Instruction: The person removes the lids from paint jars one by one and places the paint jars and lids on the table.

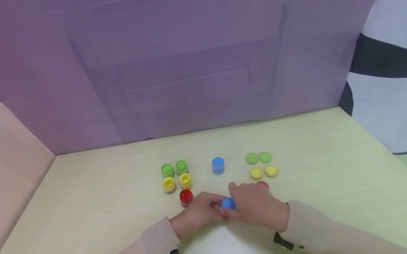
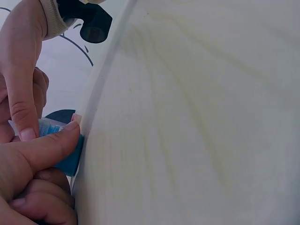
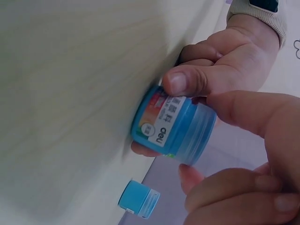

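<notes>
Between both hands is a small blue paint jar (image 1: 227, 204) with a printed label, also close up in the right wrist view (image 3: 171, 124). My left hand (image 1: 203, 210) grips its body, with the thumb laid along the label. At the jar's lid (image 3: 199, 133), the curled thumb and finger of my right hand (image 1: 254, 204) pinch from opposite sides. The lid is on the jar, which is tilted in the right wrist view. A second blue jar (image 1: 218, 166) stands on the table beyond the hands. Fingers partly cover the held jar in the left wrist view.
Left of centre stand two green jars (image 1: 167, 170), two yellow jars (image 1: 169, 185) and a red jar (image 1: 186, 196) beside my left hand. On the right lie green lids (image 1: 252, 158), yellow lids (image 1: 256, 174) and a red lid (image 1: 262, 184) partly behind my right hand.
</notes>
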Action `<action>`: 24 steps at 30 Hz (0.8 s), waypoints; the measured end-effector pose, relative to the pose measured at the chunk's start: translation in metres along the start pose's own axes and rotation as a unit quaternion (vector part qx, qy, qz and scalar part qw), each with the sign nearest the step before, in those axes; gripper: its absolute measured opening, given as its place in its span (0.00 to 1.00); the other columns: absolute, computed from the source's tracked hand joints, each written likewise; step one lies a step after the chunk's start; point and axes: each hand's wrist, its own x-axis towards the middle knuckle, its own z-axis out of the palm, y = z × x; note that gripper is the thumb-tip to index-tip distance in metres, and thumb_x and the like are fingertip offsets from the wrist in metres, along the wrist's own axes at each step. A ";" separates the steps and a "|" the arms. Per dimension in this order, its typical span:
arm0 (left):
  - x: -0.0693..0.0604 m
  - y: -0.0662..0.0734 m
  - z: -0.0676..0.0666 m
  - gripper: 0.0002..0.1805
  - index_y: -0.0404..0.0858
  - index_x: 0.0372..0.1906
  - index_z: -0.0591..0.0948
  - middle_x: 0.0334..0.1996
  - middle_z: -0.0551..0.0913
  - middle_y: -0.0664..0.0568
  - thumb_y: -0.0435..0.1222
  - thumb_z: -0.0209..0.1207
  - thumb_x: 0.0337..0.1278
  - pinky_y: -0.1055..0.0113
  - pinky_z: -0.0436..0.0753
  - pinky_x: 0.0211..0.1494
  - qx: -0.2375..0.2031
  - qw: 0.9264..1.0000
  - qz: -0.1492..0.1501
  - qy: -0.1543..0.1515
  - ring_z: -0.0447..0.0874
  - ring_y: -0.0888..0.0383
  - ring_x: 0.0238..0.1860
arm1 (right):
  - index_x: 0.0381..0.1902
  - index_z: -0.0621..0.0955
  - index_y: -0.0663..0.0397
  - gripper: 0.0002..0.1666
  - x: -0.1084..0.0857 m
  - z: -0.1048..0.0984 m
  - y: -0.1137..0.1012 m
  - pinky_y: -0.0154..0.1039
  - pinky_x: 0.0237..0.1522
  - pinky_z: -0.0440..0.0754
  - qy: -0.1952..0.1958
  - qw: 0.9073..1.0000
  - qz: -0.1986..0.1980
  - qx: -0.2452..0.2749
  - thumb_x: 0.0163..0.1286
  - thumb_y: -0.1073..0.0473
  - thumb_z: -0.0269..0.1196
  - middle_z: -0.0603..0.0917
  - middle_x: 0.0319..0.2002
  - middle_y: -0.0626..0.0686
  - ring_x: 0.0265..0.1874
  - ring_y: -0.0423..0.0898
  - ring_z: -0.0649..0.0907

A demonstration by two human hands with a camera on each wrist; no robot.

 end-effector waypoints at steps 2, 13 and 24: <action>0.000 0.000 0.000 0.17 0.45 0.46 0.85 0.42 0.84 0.55 0.30 0.66 0.49 0.57 0.75 0.55 0.002 1.000 -0.003 -0.001 0.76 0.59 0.43 | 0.33 0.73 0.61 0.26 0.001 0.000 -0.001 0.33 0.13 0.63 -0.004 1.000 -0.001 0.007 0.60 0.42 0.63 0.69 0.15 0.49 0.12 0.43 0.68; 0.000 0.001 -0.001 0.13 0.49 0.43 0.86 0.23 0.73 0.55 0.35 0.67 0.50 0.65 0.68 0.38 0.016 1.000 -0.006 -0.008 0.70 0.58 0.33 | 0.35 0.72 0.55 0.19 0.001 -0.003 0.005 0.30 0.14 0.61 -0.026 0.997 -0.067 0.028 0.59 0.48 0.65 0.67 0.15 0.45 0.13 0.39 0.66; 0.000 0.001 -0.002 0.18 0.50 0.47 0.84 0.39 0.82 0.59 0.36 0.69 0.48 0.64 0.71 0.46 0.003 1.000 0.004 -0.020 0.73 0.59 0.39 | 0.35 0.72 0.49 0.14 0.006 -0.014 0.016 0.27 0.14 0.62 -0.054 0.983 -0.177 0.013 0.60 0.53 0.66 0.69 0.16 0.42 0.13 0.35 0.64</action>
